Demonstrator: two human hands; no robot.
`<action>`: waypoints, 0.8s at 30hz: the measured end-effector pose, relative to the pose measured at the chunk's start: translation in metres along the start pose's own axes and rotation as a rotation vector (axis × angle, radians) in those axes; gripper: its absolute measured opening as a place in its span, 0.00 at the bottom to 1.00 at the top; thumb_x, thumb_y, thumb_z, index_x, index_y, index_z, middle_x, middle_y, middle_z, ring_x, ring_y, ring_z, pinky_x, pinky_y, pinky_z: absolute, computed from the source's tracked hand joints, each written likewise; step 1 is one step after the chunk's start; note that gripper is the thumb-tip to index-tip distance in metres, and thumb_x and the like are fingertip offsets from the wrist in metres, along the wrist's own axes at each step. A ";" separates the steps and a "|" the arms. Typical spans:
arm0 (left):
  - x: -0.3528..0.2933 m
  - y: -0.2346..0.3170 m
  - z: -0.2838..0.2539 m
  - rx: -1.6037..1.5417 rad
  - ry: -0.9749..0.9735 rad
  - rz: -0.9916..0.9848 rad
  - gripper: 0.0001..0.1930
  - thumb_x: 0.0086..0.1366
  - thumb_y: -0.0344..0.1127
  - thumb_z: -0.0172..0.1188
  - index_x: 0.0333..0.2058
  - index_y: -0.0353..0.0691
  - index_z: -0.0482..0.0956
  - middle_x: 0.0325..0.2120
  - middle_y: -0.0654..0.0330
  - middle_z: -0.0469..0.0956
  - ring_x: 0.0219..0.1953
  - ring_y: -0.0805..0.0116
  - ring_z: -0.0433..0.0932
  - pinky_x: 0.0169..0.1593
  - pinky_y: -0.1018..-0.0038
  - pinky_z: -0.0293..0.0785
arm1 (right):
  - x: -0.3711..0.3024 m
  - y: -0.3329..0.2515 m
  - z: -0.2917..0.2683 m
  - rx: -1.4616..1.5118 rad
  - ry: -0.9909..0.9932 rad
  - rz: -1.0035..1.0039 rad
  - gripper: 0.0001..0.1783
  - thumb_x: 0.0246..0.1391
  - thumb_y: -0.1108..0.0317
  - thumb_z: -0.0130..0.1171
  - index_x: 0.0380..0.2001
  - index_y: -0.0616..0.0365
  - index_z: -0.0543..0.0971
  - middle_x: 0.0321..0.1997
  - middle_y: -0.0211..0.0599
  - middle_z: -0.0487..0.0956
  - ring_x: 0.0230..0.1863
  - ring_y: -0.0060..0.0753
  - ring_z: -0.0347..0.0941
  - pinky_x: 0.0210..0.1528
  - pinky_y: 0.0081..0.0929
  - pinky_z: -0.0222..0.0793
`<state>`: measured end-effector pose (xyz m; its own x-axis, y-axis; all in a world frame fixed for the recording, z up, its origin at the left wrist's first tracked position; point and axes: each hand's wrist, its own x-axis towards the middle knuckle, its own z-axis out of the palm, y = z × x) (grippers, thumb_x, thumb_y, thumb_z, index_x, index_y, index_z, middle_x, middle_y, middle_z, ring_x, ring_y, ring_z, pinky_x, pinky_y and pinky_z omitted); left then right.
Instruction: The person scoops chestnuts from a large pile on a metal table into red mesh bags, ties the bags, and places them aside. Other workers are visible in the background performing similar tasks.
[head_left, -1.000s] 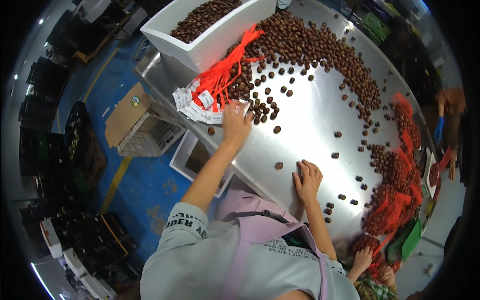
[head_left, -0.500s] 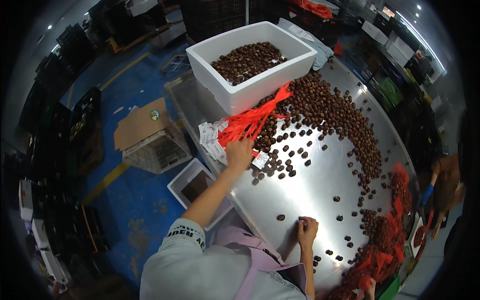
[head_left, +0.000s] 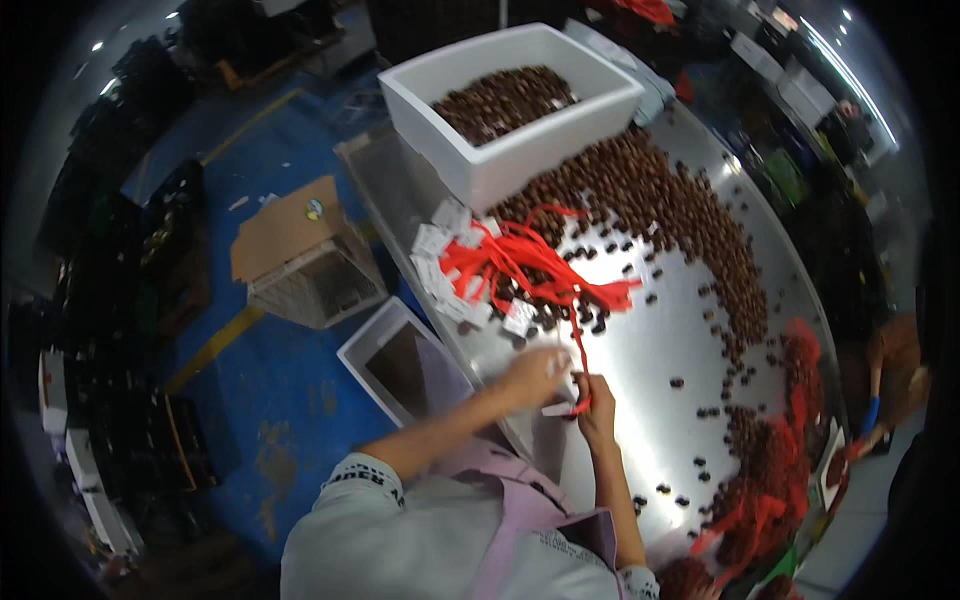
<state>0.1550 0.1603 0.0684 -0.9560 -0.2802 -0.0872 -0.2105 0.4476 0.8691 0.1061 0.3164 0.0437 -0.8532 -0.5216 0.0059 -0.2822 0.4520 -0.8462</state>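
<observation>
A: Biggest first. We see the steel table (head_left: 660,330) curving away, with brown nuts (head_left: 690,215) strewn over its far half.

B: Then the white foam box (head_left: 505,150) at the far left edge, also filled with nuts. On the blue floor sit a wire crate (head_left: 320,285) and a white tray (head_left: 395,365).

A: Down the right rim we get filled red net bags (head_left: 770,500). Heavy-looking, lumpy.

B: Now the thing in hand. The bundle of empty red net sleeves (head_left: 520,265) lies on the table just in front of the foam box, white tags (head_left: 440,270) fanned out at its left end.

A: One red net strand (head_left: 580,360) trails from that bundle down to the hands.

B: We judge it very light, limp, no stiffness, a bit snaggy since it's mesh. Not fragile. Best held by pinching near the tag end, where it's gathered.

A: Hands. Left hand (head_left: 535,375) is curled over a small white tag at the near table edge, fingers closed around it as far as we can tell.

B: Right hand (head_left: 597,400) sits just beside it, fingers pinched shut on the lower end of the red net strand.

A: The two hands nearly touch; whether they actually do, we can't tell.
</observation>
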 end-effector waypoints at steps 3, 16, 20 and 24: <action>0.032 -0.004 -0.030 0.397 0.215 0.338 0.34 0.44 0.34 0.60 0.52 0.46 0.59 0.52 0.52 0.58 0.56 0.53 0.54 0.56 0.61 0.51 | 0.000 -0.011 -0.004 0.072 -0.042 0.070 0.11 0.55 0.68 0.44 0.32 0.61 0.74 0.27 0.38 0.73 0.29 0.30 0.70 0.30 0.22 0.63; 0.157 -0.050 0.008 0.789 0.322 0.509 0.14 0.50 0.38 0.56 0.38 0.47 0.71 0.38 0.59 0.68 0.48 0.58 0.60 0.51 0.55 0.51 | -0.027 -0.084 -0.061 0.404 0.080 -0.069 0.19 0.57 0.66 0.39 0.17 0.64 0.70 0.18 0.35 0.70 0.15 0.20 0.63 0.17 0.15 0.59; 0.182 -0.038 -0.012 0.836 0.442 0.420 0.14 0.51 0.39 0.55 0.38 0.44 0.71 0.36 0.58 0.69 0.45 0.59 0.62 0.50 0.57 0.52 | -0.044 -0.095 -0.083 0.427 0.248 -0.287 0.24 0.59 0.58 0.35 0.13 0.60 0.67 0.12 0.33 0.68 0.10 0.21 0.61 0.12 0.14 0.55; 0.200 -0.055 -0.034 0.934 0.386 0.006 0.20 0.53 0.43 0.54 0.44 0.45 0.68 0.44 0.54 0.64 0.50 0.55 0.58 0.51 0.52 0.50 | -0.072 -0.110 -0.107 0.584 0.299 -0.453 0.28 0.55 0.46 0.37 0.11 0.58 0.64 0.10 0.33 0.67 0.09 0.22 0.60 0.10 0.16 0.52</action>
<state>-0.0181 0.0506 0.0193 -0.8609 -0.4574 0.2230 -0.4398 0.8892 0.1258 0.1514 0.3814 0.1938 -0.8153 -0.3104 0.4888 -0.4249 -0.2529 -0.8692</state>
